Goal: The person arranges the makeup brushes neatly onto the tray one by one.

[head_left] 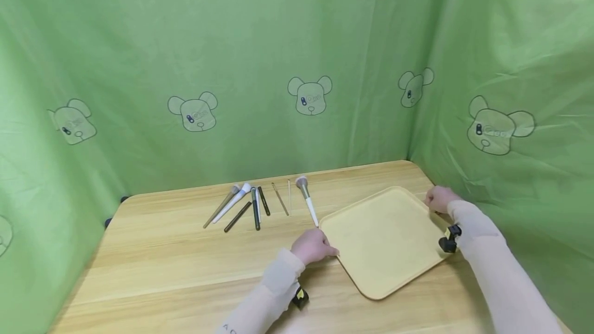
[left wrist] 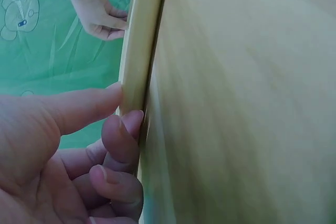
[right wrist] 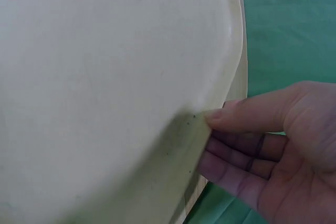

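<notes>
A pale yellow rectangular tray [head_left: 385,241] lies at an angle on the right part of the wooden table. My left hand [head_left: 312,246] pinches its left edge, thumb on the rim and fingertips curled under it, as the left wrist view shows. At the far right edge, my right hand [head_left: 440,199] grips the rim, with the thumb [right wrist: 223,120] on top and the other fingers beneath. A few small dark specks mark the tray's surface near that thumb. Just beyond the tray's left corner lies a makeup brush [head_left: 310,206] with a white handle and fluffy head.
Several more makeup brushes [head_left: 256,209], some dark and some light-handled, lie in a loose group toward the back of the wooden table [head_left: 185,267]. Green curtains [head_left: 250,30] with bear-head prints hang behind the table and along both sides, close to my right arm.
</notes>
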Demonstrator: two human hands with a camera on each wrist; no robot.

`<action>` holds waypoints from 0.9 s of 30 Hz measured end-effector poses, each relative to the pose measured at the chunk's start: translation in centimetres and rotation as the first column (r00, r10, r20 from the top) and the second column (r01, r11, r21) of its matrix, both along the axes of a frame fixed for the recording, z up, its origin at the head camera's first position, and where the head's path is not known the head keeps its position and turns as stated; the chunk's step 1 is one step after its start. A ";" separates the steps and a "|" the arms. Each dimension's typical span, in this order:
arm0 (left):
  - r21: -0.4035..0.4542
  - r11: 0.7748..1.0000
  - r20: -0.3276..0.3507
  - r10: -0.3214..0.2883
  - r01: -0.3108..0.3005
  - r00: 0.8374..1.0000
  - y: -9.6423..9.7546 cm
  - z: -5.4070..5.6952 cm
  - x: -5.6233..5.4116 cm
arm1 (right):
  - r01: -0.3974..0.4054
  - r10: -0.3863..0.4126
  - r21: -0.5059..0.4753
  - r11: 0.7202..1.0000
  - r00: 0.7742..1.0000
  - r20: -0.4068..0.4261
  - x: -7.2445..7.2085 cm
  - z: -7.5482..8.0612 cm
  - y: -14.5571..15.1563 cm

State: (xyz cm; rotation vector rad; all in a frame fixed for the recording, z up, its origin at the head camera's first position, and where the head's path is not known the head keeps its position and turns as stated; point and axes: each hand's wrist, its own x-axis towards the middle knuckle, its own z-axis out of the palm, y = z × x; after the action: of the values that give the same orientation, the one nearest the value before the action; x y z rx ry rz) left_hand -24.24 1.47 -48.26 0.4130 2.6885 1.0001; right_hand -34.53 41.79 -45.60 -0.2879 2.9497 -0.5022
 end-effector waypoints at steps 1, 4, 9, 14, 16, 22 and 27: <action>-0.002 1.000 -0.002 0.000 0.000 1.000 -0.2 0.1 0.2 | -0.002 0.002 -0.012 1.000 1.000 0.010 0.0 -0.1 0.0; 0.003 1.000 0.000 -0.004 0.004 1.000 -0.6 0.1 0.4 | 0.004 -0.001 -0.049 0.999 0.998 0.059 0.1 -0.3 0.0; 0.033 0.999 0.025 0.000 -0.001 1.000 -1.5 -0.1 0.4 | 0.021 0.000 -0.115 0.993 0.983 0.183 0.7 0.2 -0.3; 0.027 1.000 0.023 -0.008 0.008 1.000 -2.6 -0.5 0.4 | 0.030 0.029 -0.193 0.981 0.955 0.296 1.2 0.4 -0.9; 0.024 1.000 0.023 -0.012 0.012 1.000 -3.1 -0.7 0.3 | 0.038 0.041 -0.228 0.973 0.944 0.328 1.4 0.4 -1.0; 0.012 1.000 0.023 0.009 -0.009 1.000 -4.6 -0.5 0.3 | 0.070 0.074 -0.334 0.940 0.914 0.400 1.5 -0.1 -1.5; 0.028 1.000 0.024 0.014 -0.014 1.000 -5.8 -0.5 0.2 | 0.080 0.090 -0.365 0.927 0.901 0.425 1.6 0.0 -2.4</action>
State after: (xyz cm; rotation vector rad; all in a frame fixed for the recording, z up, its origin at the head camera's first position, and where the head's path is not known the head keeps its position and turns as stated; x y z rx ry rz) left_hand -24.03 -4.37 -48.72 0.3861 2.6629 1.0413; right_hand -32.92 39.36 -45.63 -0.1885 2.4019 -0.9913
